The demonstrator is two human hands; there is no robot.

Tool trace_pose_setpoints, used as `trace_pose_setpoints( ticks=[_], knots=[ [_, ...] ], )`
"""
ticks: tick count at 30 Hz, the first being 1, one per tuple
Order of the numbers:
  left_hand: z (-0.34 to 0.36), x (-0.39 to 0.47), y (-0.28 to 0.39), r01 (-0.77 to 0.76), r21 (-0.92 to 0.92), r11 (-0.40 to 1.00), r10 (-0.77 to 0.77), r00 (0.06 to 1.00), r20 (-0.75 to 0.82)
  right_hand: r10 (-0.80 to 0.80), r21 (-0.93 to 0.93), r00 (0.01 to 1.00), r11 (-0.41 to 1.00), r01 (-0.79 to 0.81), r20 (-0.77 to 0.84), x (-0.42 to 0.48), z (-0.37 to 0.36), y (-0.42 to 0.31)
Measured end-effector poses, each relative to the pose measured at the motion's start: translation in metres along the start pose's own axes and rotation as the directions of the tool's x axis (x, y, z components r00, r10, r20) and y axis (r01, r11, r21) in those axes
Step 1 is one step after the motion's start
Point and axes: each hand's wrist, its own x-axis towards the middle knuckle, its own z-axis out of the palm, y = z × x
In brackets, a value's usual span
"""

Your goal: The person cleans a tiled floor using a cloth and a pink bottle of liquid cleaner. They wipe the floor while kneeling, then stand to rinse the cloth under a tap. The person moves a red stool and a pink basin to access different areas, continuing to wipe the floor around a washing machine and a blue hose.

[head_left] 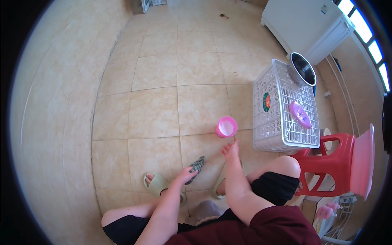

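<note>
My left hand (186,175) grips a grey-green, textured cloth item (196,169), which looks like a knitted sock or shoe, low over the tiled floor between my feet. My right hand (231,150) reaches forward with its fingers apart and appears to hold nothing. Just beyond its fingertips stands a bright pink plastic cup (227,126), upright on the floor, with something whitish inside. Whether the fingertips touch the cup cannot be told.
To the right sits a white plastic crate (266,128) carrying a metal bowl (302,69) and a purple plastic item (300,114). Nearer are a red plastic stool (341,165) and a pink basin (363,162). Green slippers (157,183) are on my feet. A wall (61,107) runs along the left.
</note>
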Motion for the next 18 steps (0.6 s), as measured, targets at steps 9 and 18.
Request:
trace_pose_setpoints(
  ticks=[9,18],
  knots=[
    [0.023,0.03,0.036,0.023,0.132,0.991,-0.026,1.0,0.018,-0.052,-0.349,0.926,0.917,0.193,0.375,-0.001,0.073,-0.047],
    [0.011,0.054,0.032,-0.078,-0.585,0.807,0.081,0.996,-0.022,0.028,-0.416,0.823,0.872,0.257,0.567,-0.046,0.229,0.05]
  ],
)
